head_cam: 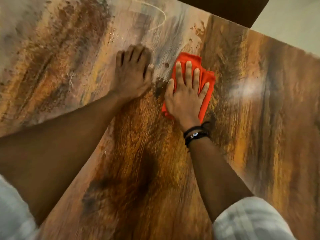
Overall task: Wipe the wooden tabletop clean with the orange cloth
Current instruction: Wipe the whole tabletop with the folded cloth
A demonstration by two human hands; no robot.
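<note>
The wooden tabletop (142,161) fills the view, streaked brown, orange and grey. A folded orange cloth (207,78) lies flat on it right of centre. My right hand (186,91) presses down on the cloth with straight, spread fingers, and dark bands circle its wrist. Just to the left, my left hand (132,73) rests palm down on the bare wood with its fingers straight, apart from the cloth. A dark speckled patch (160,86) sits on the wood between the two hands.
The table's far edge (249,28) runs diagonally across the upper right, with a dark floor area and a pale surface beyond it. A faint pale ring mark (161,14) shows on the wood near the top. Light sleeves frame the bottom corners.
</note>
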